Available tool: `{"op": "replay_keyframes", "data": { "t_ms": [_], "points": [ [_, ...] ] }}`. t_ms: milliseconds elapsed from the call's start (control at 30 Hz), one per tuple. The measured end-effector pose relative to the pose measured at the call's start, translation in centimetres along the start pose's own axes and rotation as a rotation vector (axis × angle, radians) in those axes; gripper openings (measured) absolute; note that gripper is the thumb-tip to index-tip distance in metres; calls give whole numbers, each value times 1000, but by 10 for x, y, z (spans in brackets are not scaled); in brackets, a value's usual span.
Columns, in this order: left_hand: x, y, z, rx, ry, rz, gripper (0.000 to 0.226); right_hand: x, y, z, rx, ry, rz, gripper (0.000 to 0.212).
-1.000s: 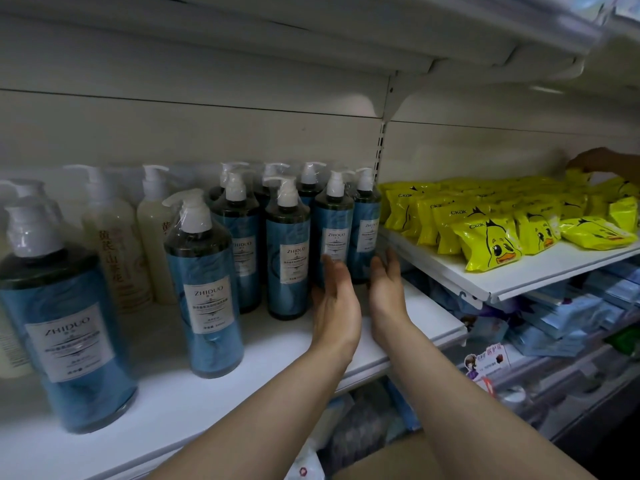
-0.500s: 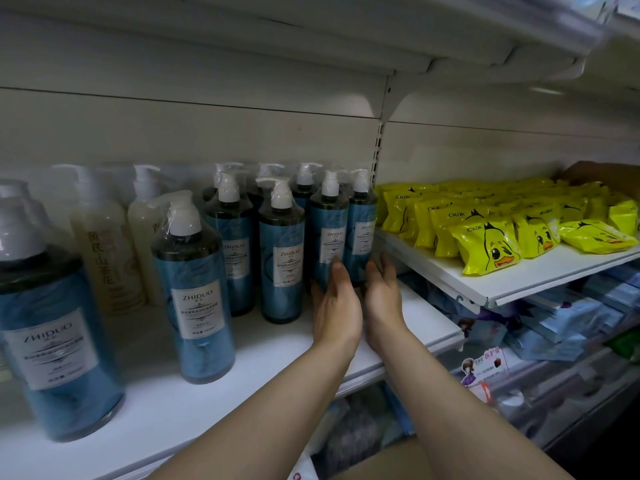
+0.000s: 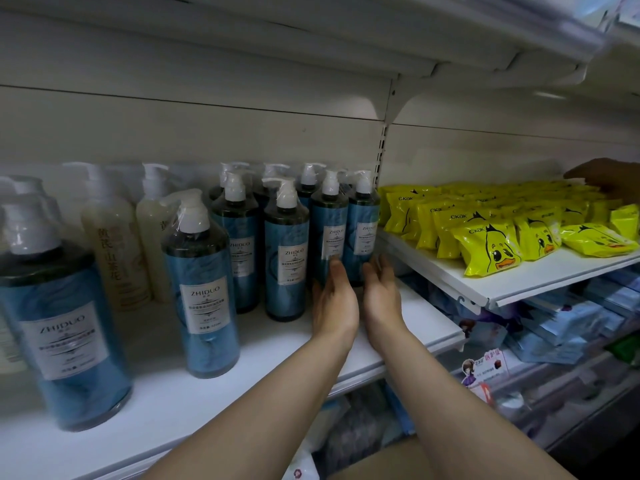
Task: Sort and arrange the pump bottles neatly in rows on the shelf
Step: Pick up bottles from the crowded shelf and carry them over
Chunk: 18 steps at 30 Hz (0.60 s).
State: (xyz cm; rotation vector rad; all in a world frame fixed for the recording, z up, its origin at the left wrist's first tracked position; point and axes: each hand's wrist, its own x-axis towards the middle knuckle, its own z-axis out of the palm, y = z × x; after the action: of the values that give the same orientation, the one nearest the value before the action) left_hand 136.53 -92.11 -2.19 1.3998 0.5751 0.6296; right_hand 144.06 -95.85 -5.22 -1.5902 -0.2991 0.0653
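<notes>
Head view: both arms reach to the right end of the white shelf point(image 3: 408, 317). The left hand point(image 3: 334, 301) lies with straight fingers against the lower front of a blue pump bottle point(image 3: 329, 230), its grip apart and flat. The right hand point(image 3: 382, 294) lies just beside it, fingers straight and touching the base of the end bottle point(image 3: 363, 226) next to the shelf upright. More blue bottles point(image 3: 201, 282) stand scattered to the left, with 2 cream bottles point(image 3: 114, 244) behind. Yellow duck packets point(image 3: 491, 244) fill the higher shelf on the right.
</notes>
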Motion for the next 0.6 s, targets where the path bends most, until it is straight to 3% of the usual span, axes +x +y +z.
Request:
{"op": "replay_keyframes", "data": {
  "t_ms": [133, 333, 600],
  "points": [
    [-28, -2, -21, -18, -35, -21, 59, -6, -4, -1, 15, 17, -14, 52],
    [-49, -3, -68, 4, 221, 131, 45, -44, -8, 24, 145, 12, 0, 40],
    [-38, -4, -84, -37, 95, 8, 52, -80, -12, 51, 286, -201, 112, 35]
  ]
}}
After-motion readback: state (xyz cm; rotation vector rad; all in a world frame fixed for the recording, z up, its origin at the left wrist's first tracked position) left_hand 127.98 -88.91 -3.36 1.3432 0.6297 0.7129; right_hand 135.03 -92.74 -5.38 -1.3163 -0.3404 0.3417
